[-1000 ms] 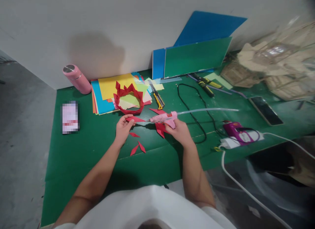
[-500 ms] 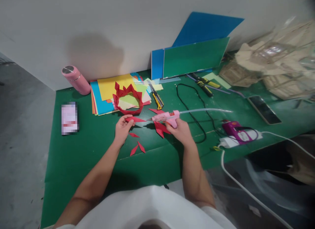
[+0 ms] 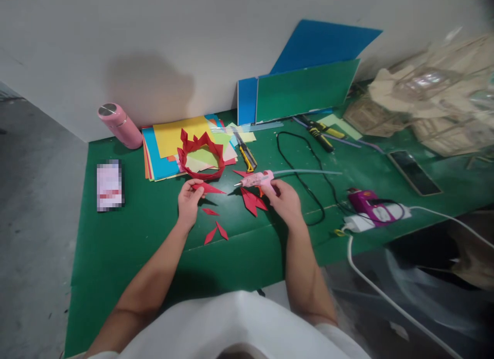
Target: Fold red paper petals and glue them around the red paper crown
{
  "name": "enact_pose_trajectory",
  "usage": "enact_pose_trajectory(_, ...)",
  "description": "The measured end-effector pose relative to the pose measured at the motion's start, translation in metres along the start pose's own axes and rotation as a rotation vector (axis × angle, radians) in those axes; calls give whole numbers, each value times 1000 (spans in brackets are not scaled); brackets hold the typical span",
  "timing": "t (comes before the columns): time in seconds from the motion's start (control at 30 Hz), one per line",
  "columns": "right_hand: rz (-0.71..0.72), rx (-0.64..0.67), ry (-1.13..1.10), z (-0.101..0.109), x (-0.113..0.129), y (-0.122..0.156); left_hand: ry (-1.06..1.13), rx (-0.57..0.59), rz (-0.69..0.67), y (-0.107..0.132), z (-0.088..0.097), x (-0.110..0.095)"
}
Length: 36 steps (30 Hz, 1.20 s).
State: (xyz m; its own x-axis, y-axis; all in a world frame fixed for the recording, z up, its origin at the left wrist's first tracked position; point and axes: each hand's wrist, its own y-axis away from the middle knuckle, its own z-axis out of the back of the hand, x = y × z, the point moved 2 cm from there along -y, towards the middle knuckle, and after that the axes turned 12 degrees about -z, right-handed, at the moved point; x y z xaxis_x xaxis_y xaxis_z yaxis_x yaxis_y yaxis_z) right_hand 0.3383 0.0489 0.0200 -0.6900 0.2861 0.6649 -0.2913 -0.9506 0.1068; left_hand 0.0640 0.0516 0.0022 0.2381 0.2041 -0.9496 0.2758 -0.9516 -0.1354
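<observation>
My left hand (image 3: 189,200) pinches a pointed red paper piece (image 3: 210,188) just above the green mat (image 3: 116,246). My right hand (image 3: 284,200) grips a pink glue gun (image 3: 257,179) with a clear glue stick (image 3: 309,172) trailing from its back; the nozzle points left toward the paper piece, a short gap away. A red paper crown (image 3: 200,153) stands on a stack of coloured paper (image 3: 170,143) behind my left hand. More red folded pieces (image 3: 252,200) lie under the gun, and three small red pieces (image 3: 215,226) lie near my left wrist.
A pink bottle (image 3: 119,125) lies at the back left, with a small pink packet (image 3: 110,185) in front of it. A yellow cutter (image 3: 247,156), black cable (image 3: 304,163), purple glue gun (image 3: 372,204) on a white power strip, phone (image 3: 415,172) and blue and green boards (image 3: 304,89) sit right.
My right hand has lowered the glue gun and drawn it slightly left toward the mat. The left hand keeps the red piece and has barely shifted.
</observation>
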Motion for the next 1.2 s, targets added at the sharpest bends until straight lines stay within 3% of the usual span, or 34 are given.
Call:
enact_pose_trajectory(0.47,4,-119,180,-6,-3,-3,5,-39,-93,1,-4,-7)
enact_pose_trajectory(0.57,11,-184,185,-1,5,0,-28,-4,-87,1,-6,-7)
enact_pose_trajectory(0.63,98,-242,168,5,21,4,-39,41,-93,2,-7,-8)
enact_pose_trajectory(0.7,247,-175,94,7,44,10,-60,87,-106,3,-8,-8)
enact_pose_trajectory(0.77,374,-17,24,4,72,16,-74,127,-99,5,-10,-7)
enact_pose_trajectory(0.93,633,296,121,-16,129,26,-43,139,-67,6,-11,-4)
enact_pose_trajectory(1.03,646,288,196,-25,145,25,-34,131,-71,5,-10,-6)
enact_pose_trajectory(1.2,547,274,151,-30,154,17,-33,85,-107,6,-7,-10)
